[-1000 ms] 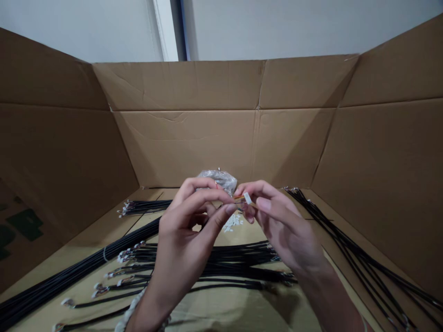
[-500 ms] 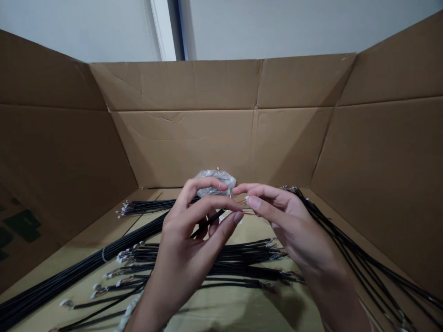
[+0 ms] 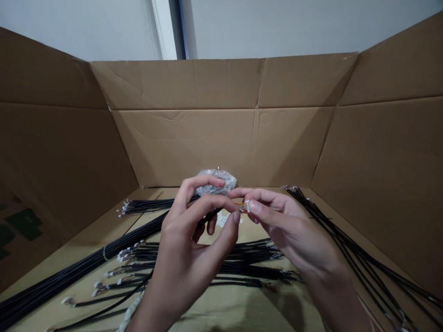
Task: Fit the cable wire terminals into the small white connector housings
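Cable (image 3: 209,217), one white connector (image 3: 248,206), left hand (image 3: 188,230), right hand (image 3: 287,233)

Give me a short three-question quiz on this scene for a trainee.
1. Which hand pinches the white connector: the left hand or the right hand?
2. True or false: the clear plastic bag lies inside the cardboard box.
3. Fill in the blank: the cables lying in the box have ____ sheathing.

Key: 1. Right hand. 2. True. 3. Black.
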`<state>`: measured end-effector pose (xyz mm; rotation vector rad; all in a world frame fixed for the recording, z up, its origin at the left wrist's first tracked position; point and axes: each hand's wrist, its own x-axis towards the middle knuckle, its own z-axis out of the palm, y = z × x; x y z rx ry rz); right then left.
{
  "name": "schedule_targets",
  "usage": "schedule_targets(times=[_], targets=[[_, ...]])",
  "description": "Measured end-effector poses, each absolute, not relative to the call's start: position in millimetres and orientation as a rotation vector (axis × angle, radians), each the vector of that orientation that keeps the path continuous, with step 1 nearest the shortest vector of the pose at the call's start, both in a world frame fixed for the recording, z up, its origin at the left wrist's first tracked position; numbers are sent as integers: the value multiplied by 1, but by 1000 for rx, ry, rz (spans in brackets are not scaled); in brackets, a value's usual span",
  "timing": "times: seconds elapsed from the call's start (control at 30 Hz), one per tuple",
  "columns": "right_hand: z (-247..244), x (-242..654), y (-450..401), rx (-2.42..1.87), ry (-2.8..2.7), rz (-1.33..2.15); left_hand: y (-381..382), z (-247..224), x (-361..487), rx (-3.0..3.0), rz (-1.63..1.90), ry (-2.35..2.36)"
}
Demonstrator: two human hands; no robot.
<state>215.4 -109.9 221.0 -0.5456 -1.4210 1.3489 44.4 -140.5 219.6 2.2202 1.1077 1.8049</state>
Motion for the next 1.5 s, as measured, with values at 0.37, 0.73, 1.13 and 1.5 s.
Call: schedule_targets(times=[0.37,0.73,1.13,1.5], targets=[[219,216,-107,-515,-1422,1372,-142,222,43,2132,1778,1066],[217,217,-105,-449,-1446,1364,-143,227,43,1997,1680,1090],[215,216,-105,-392,-1440,1407,-143,229,41,1932,1637,1042],[214,215,-104,-392,-1453,1378,-144,228,41,1928,1642,1046]])
